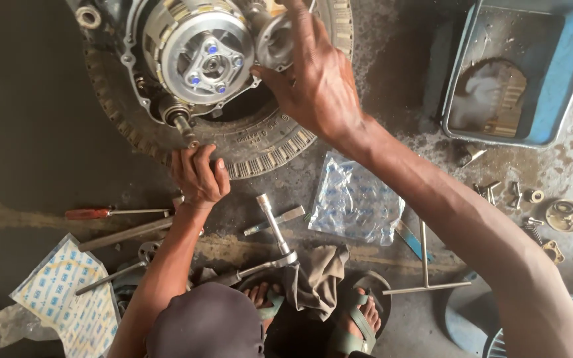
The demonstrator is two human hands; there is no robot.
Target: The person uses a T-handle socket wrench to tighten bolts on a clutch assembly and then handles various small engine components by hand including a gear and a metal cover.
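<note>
A motorcycle engine with an open clutch side (203,56) lies on a black tyre (260,142). The silver clutch plate has small blue bolts around its hub. My right hand (313,86) reaches in from the lower right and grips a round grey metal part (273,40) just right of the clutch. My left hand (197,176) is curled at the tyre's near edge. Its fingertips close around the tip of a short steel shaft (182,122) that sticks out below the clutch.
A blue tray (565,73) with dirty liquid stands at the upper right. On the floor lie a clear plastic packet (353,202), a T-handle socket wrench (276,232), a second T-bar (424,265), a red-handled screwdriver (101,213), small metal parts (562,215) and a cloth (316,275). My sandalled feet (359,321) are at the bottom.
</note>
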